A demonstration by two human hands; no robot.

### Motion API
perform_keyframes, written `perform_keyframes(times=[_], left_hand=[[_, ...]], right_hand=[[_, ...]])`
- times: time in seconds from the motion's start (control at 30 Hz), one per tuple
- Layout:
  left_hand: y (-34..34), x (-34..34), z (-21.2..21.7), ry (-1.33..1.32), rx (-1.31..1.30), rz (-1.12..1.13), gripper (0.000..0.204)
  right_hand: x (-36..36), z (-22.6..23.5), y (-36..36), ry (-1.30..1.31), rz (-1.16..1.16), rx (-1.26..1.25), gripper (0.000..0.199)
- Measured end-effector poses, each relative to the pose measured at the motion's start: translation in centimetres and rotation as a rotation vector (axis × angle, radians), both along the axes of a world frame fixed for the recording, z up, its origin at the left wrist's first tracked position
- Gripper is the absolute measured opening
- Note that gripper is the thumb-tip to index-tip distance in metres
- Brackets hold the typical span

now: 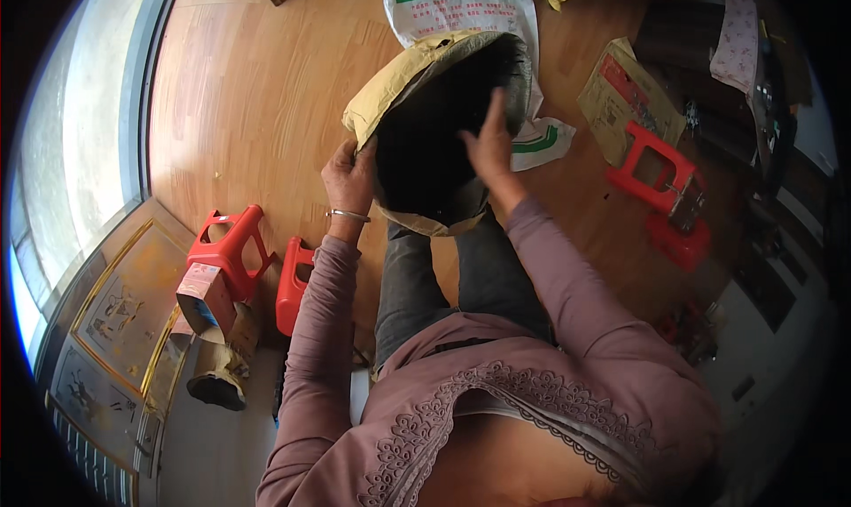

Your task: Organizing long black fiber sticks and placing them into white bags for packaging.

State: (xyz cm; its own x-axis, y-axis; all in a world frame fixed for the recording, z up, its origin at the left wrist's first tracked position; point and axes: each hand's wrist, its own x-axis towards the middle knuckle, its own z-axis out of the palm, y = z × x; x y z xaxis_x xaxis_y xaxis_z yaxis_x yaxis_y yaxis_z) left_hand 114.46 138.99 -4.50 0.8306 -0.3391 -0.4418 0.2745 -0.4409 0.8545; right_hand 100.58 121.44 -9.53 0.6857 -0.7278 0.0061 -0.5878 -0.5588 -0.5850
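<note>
A yellow-brown paper sack [390,93] stands in front of me with its wide mouth tilted toward me. Its inside looks black, and I cannot tell whether that is a dark lining or dark contents. My left hand [348,179] grips the sack's left rim, the thumb on the inner side; a metal bangle circles that wrist. Over the right part of the mouth reaches my right hand [493,148], its thumb and fingers apart with nothing seen in them. Beneath and behind the sack, a white woven bag [461,15] with a green band is spread on the floor.
Red plastic stools stand at the left [226,250] and right [651,166]. Near the left stool are a small carton [206,299] and a crumpled paper bag [217,374]. A flattened cardboard piece [612,99] lies at right. Framed panels [124,303] lean at the left.
</note>
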Motion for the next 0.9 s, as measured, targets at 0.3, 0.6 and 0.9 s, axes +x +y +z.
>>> perform_keyframes(times=[0.3, 0.6, 0.9], left_hand=[[-1.1, 1.3, 0.7, -0.021, 0.032, -0.051, 0.021], [-1.8, 1.3, 0.6, 0.019, 0.061, -0.082, 0.02], [0.9, 1.3, -0.4, 0.019, 0.029, -0.105, 0.021]], right_hand=[[1.7, -1.5, -8.2, 0.178, 0.083, 0.088, 0.018], [-1.3, -4.0, 2.4, 0.078, 0.336, -0.002, 0.011], [-1.0, -4.4, -9.8, 0.266, 0.012, 0.14, 0.026]])
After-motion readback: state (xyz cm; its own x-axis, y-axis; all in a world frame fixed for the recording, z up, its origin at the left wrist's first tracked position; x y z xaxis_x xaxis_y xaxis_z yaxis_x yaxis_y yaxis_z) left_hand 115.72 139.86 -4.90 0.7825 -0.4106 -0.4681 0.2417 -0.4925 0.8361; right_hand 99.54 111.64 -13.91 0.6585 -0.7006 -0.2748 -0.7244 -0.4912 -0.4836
